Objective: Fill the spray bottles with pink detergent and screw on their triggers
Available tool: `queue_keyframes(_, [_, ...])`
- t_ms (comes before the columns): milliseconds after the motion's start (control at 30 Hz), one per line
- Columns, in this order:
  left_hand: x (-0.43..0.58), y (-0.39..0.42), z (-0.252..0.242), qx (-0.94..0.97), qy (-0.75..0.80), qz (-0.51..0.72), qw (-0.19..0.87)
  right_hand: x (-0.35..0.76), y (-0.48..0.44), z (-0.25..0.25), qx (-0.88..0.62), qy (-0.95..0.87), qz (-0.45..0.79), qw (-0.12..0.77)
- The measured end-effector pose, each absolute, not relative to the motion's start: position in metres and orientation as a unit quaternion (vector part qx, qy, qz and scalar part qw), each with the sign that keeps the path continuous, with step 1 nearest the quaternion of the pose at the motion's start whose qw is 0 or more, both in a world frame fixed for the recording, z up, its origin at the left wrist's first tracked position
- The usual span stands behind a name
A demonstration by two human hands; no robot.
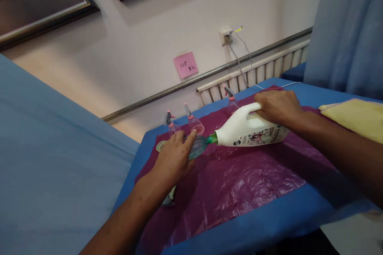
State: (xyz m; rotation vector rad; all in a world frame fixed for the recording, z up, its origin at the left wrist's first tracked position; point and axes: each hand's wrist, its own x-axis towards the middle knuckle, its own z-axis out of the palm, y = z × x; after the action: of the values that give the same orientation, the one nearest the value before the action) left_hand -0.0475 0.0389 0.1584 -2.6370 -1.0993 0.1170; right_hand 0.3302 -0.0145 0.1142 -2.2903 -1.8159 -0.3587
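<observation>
Jug (pixel 235 130): white, its side printed with dark marks and a pink, white and dark pattern
Bottle (pixel 198 149): see-through blue-green, brighter green at the neck
Spray bottles (pixel 196 124): clear, with pink collars and grey heads
Plastic sheet (pixel 227 187): deep maroon with pale glints
Table (pixel 245 225): plain blue covering
Cloth (pixel 356 117): pale yellow
Note (pixel 185 65): pink, with black handwriting
Picture frames (pixel 60 23): black, with a thin gold line and a white inner border
Curtains (pixel 344 40): muted light blue
Wall (pixel 143 48): off-white
Pipe (pixel 167 92): grey
Radiator (pixel 269 60): cream
Socket (pixel 223 36): white
Cord tag (pixel 238 29): bright yellow
</observation>
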Motion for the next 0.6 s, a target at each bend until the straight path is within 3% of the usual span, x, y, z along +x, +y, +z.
queue_keyframes(600, [-0.0421, 0.0410, 0.1655, -0.913, -0.372, 0.057, 0.160, 0.3311, -0.0126, 0.1123, -0.774, -0.613, -0.131, 0.094])
